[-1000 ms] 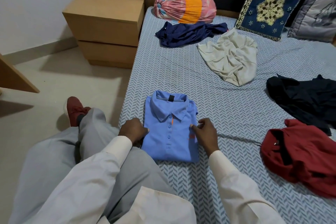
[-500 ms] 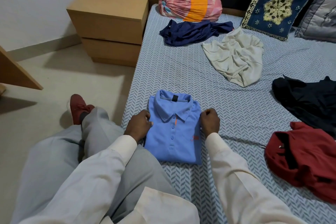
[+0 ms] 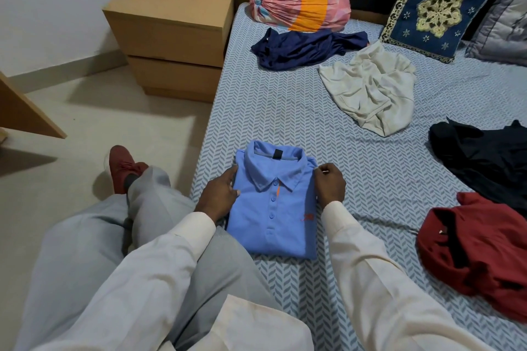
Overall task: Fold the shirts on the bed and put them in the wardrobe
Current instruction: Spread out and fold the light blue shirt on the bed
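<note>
Moved up from mid-sides to the shoulders, apart: gripping with left hand the 9 o'clock edge of folded light-blue cotton polo shirt, thumb on top; pinching with right hand the 2 o'clock shoulder corner. Lying squared, collar up, on herringbone-sheeted bed. Probably ready for lifting towards the wardrobe. Left crumpled: navy shirt at 12, cream shirt at 1, black shirt at 3, red shirt at 4.

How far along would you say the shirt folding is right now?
Done: the blue polo lies folded on the bed. In hand: left hand and right hand grip its sides. Left: navy shirt, cream shirt, black shirt and red shirt lie unfolded.
</note>
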